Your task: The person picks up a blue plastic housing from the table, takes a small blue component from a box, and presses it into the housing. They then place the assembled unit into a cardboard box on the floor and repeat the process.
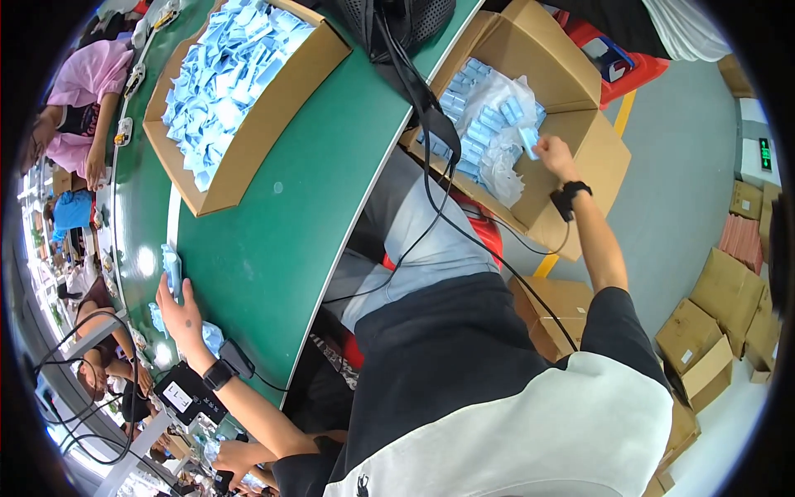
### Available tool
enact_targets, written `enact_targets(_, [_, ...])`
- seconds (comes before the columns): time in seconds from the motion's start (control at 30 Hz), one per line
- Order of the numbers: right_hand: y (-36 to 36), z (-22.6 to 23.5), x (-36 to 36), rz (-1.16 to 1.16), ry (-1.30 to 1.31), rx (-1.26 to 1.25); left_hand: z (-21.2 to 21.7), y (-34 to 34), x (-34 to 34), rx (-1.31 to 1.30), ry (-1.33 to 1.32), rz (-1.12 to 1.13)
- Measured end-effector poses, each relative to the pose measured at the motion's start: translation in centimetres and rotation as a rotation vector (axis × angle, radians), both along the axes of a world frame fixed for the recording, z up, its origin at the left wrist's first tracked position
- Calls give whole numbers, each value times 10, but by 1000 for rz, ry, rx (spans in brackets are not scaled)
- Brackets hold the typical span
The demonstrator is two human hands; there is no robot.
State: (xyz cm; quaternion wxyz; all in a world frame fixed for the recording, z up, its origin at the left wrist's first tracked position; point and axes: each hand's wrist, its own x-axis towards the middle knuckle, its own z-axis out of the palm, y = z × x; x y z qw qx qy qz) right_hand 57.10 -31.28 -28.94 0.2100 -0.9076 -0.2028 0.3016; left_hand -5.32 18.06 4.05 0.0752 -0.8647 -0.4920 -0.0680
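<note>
My right hand (556, 157) is over the open carton (563, 128) on the right, its fingers pinched on a light blue piece (529, 142). Below it in that carton lie rows of similar blue pieces (474, 137) and a crumpled white plastic bag (502, 166). My left hand (180, 319) is on the green table (286, 207) near its far left side. Thumb and fingers close around another light blue piece (171, 267), whose exact kind I cannot make out. More blue pieces (212, 337) lie beside that hand, partly hidden by it.
A cardboard tray (273, 124) heaped with flat blue pieces stands on the table. A black bag (397, 33) with straps and cables (464, 232) hangs across the table edge. Cartons (691, 331) are stacked at the right. Co-workers sit across the table, one in a pink top (91, 74).
</note>
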Motion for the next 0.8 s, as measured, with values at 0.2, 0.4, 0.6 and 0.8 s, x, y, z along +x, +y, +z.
enact_targets(0.2, [96,-48,31,-115,-337,-157,12,-9,8,-162,-5,141])
enact_targets(0.4, [146,-123,76,-71,-473,-95,24,-53,7,-8,-2,162])
enact_targets(0.6, [84,-259,187,-52,-492,-49,14,-73,47,-16,27,191])
enact_targets(0.8, [90,-302,183,38,-343,132,28,-82,65,38,-29,211])
